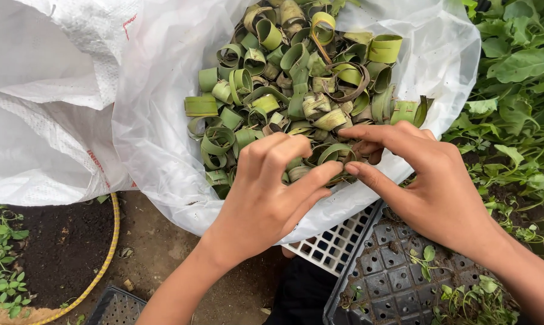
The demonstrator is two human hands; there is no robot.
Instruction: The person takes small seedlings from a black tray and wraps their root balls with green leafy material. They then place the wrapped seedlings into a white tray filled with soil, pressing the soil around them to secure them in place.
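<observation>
A clear plastic bag (157, 138) lies open and holds several green and brownish rolled leaf rings (284, 78). My left hand (266, 192) reaches into the near edge of the pile, its fingers curled around leaf rings. My right hand (428, 180) comes in from the right, thumb and fingers pinching a leaf ring (332, 153) at the same spot. The fingertips of both hands nearly touch. What lies under the fingers is hidden.
A white woven sack (43, 90) lies at the left. Under the bag sit a white grid tray (332, 244) and a black seedling tray (392, 277) with small sprouts. Leafy green plants (519, 78) grow at the right. Dark soil (61, 247) and a yellow hoop (106, 256) are at lower left.
</observation>
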